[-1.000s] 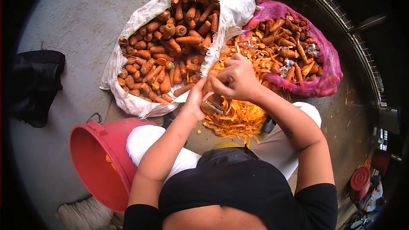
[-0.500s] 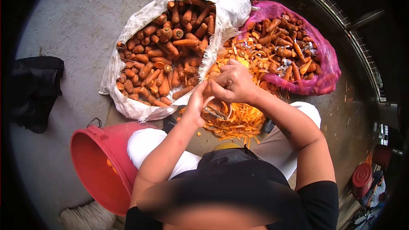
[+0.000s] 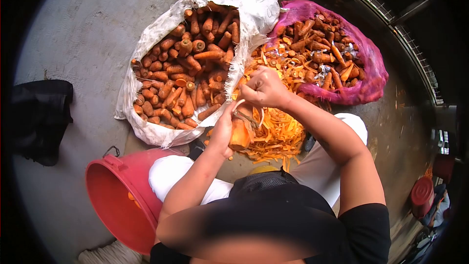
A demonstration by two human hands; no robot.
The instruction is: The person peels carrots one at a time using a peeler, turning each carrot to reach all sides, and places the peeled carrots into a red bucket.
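Observation:
My left hand (image 3: 223,131) is closed around a thick carrot (image 3: 240,136), whose orange lower end shows bare beside the palm. My right hand (image 3: 265,88) is a fist on the handle of a vegetable peeler (image 3: 262,116); the handle itself is hidden. The peeler's pale, forked arms reach down over the carrot, with the blade across its upper part. Beneath both hands lies a heap of orange carrot peelings (image 3: 278,134).
A white sack (image 3: 254,0) full of unpeeled carrots (image 3: 188,66) lies open ahead. Right of it is a pink mesh sack (image 3: 373,76) of carrot pieces. A red bucket (image 3: 151,173) lies tipped at my left. Black cloth (image 3: 41,117) is far left; another person (image 3: 442,203) is far right.
The peeler's blade has moved up along the carrot, away from my body. More of the carrot's orange lower end now shows. The view has shifted slightly.

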